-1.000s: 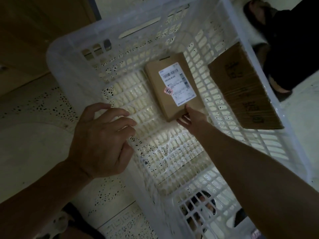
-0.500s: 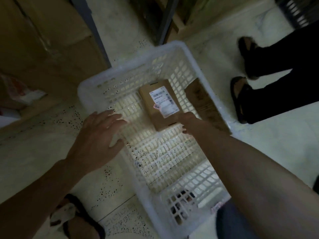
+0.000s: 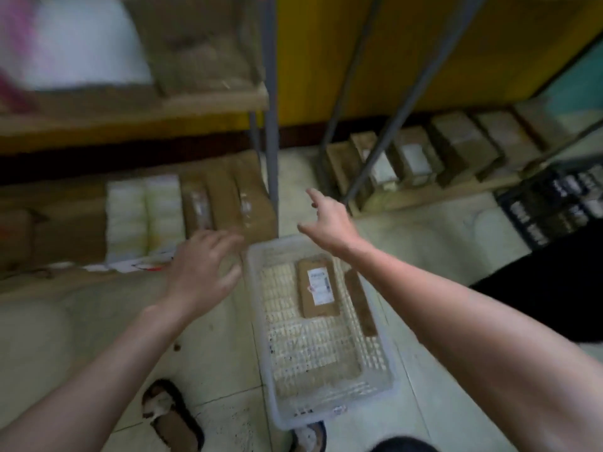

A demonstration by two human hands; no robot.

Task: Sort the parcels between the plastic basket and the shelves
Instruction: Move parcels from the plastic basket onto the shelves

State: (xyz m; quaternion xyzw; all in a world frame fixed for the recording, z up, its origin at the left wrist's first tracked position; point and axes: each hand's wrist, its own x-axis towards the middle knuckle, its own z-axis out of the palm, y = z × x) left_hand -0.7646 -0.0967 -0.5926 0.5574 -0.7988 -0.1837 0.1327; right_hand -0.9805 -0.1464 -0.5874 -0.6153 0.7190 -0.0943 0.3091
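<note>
Floor, nearest: plastic basket stands on the tiles; most of its bottom is bare. Two items are left inside: a flat brown parcel, label up, lies on the bottom toward the far end; a second parcel stands on edge against the right wall.

Judgement: sorting looks well along; these two are not yet shelved.

Left hand: empty, fingers spread and loose, palm down, just left of the basket's far corner; blurred.

Right hand: empty, fingers stretched forward, above the far rim, arm reaching over the basket; touches nothing.

Far: shelves carry rows of boxes low on the left, more low on the right; upper contents too blurred to name.
</note>
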